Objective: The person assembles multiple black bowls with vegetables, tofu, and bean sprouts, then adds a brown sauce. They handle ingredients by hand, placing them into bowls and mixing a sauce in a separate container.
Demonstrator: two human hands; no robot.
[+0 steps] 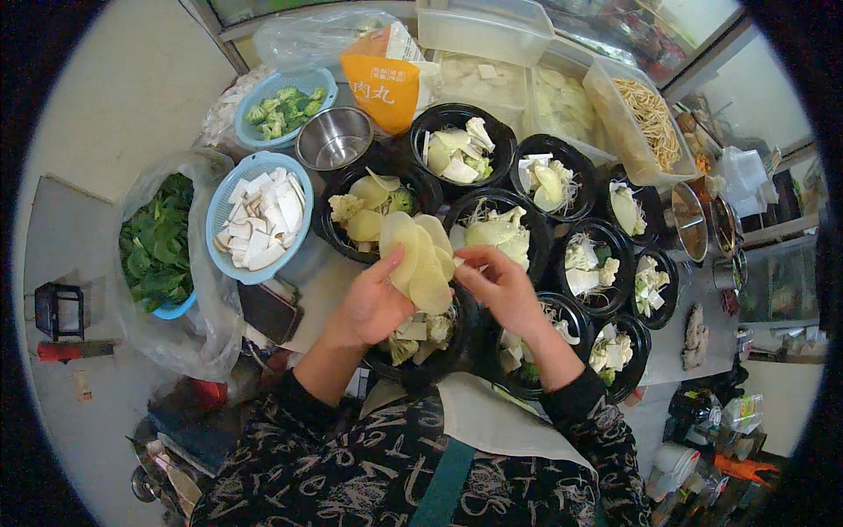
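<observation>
A fan of thin, pale yellow slices, likely potato (417, 253), is held in my left hand (379, 296), the thumb lying over them. My right hand (497, 286) is at the fan's right edge, thumb and fingers drawn together. A small pale bit shows at its fingertips, but whether they grip a slice is unclear. Under my hands stands a black bowl (388, 365) of cauliflower and white pieces, partly hidden. Yellow slices top the food in the black bowl (327, 227) behind my left hand. Another black bowl (543, 230) with slices and cauliflower sits beyond my right hand.
Several more filled black bowls (649, 356) crowd the right side. At left are blue baskets of white mushroom pieces (263, 217) and broccoli (283, 109), a bag of leafy greens (158, 244) and a steel bowl (334, 139). Plastic bins (484, 26) and a noodle container (612, 132) line the back.
</observation>
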